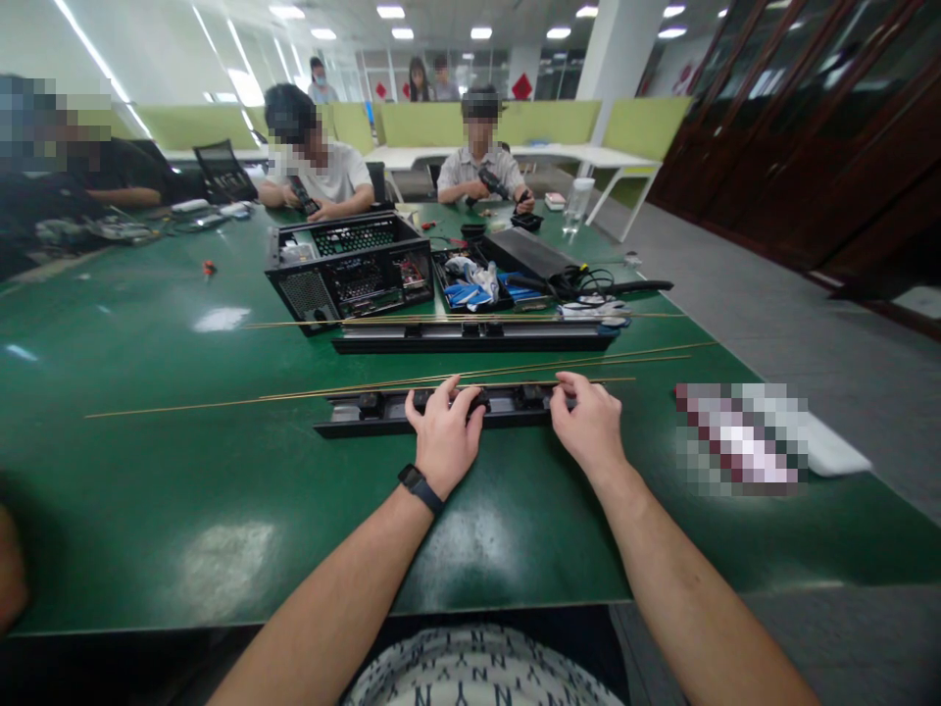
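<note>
A long black rail (360, 428) with a grey inner channel lies crosswise in front of me. Black blocks (371, 403) sit along its channel. My left hand (447, 436), wearing a dark wristwatch (420, 488), reaches over the middle of the rail. Its curled fingers grip a black block (481, 400) there, partly covering it. At the rail's right end, my right hand (589, 422) has thumb and forefinger pinched together; what lies between them is too small to tell. Thin brass-coloured rods (183, 407) run along the rail's far side, close to my fingertips.
Beyond lies a second black rail (470, 343) with more rods. Behind it are an opened computer case (345, 265), a tray with blue-and-white gloves (474, 284) and black cables (588, 284). A white object (838, 446) lies right. Several people sit around the green table (330, 549).
</note>
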Tool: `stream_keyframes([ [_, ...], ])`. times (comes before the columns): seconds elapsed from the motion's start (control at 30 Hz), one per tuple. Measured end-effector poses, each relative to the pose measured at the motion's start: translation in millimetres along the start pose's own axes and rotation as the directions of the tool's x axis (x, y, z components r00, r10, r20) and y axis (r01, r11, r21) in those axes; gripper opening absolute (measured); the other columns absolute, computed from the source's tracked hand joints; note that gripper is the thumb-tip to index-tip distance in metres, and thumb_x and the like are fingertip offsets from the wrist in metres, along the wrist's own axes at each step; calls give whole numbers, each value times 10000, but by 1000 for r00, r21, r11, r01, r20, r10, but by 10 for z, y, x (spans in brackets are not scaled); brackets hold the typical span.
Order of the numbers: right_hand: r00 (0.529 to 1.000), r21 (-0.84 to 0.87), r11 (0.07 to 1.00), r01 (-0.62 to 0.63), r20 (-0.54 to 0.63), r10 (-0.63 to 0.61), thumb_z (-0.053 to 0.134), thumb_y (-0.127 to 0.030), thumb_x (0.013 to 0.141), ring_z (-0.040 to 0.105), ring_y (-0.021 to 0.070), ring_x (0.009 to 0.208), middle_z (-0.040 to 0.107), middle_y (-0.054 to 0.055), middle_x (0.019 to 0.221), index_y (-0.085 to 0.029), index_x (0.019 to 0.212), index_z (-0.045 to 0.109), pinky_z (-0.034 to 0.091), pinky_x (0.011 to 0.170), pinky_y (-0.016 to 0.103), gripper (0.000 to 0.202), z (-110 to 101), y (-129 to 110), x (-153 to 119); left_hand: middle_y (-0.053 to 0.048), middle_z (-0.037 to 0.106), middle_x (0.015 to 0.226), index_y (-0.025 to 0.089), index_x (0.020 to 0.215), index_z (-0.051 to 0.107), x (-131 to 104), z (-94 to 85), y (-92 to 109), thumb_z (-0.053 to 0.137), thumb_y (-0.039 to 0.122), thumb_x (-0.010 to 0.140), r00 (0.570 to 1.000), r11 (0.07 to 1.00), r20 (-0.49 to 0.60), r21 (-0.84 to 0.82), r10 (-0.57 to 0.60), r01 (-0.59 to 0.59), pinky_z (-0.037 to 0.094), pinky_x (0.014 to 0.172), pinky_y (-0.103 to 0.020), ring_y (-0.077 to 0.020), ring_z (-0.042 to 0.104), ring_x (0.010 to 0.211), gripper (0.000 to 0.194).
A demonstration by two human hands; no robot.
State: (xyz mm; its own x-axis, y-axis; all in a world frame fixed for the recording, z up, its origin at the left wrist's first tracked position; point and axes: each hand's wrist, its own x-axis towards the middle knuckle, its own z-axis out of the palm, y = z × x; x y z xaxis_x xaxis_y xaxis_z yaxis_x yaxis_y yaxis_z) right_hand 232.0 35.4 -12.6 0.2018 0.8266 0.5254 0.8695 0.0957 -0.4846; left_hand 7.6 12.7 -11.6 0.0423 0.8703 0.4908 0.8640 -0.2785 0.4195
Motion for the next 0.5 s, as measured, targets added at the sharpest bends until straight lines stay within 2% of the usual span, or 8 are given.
stream_keyframes([
  [0.5, 998, -40, 998, -49, -46, 48, 522, -310, 932, 690, 298, 963, 800, 107, 997, -195, 1119, 726, 445, 945, 466, 299, -22, 47, 28, -96, 620, 1498, 337, 1269, 686, -4, 11, -12, 579, 362, 1010, 1000, 1000, -1, 1, 1, -1, 152, 1274, -671, -272, 600, 1349, 282],
])
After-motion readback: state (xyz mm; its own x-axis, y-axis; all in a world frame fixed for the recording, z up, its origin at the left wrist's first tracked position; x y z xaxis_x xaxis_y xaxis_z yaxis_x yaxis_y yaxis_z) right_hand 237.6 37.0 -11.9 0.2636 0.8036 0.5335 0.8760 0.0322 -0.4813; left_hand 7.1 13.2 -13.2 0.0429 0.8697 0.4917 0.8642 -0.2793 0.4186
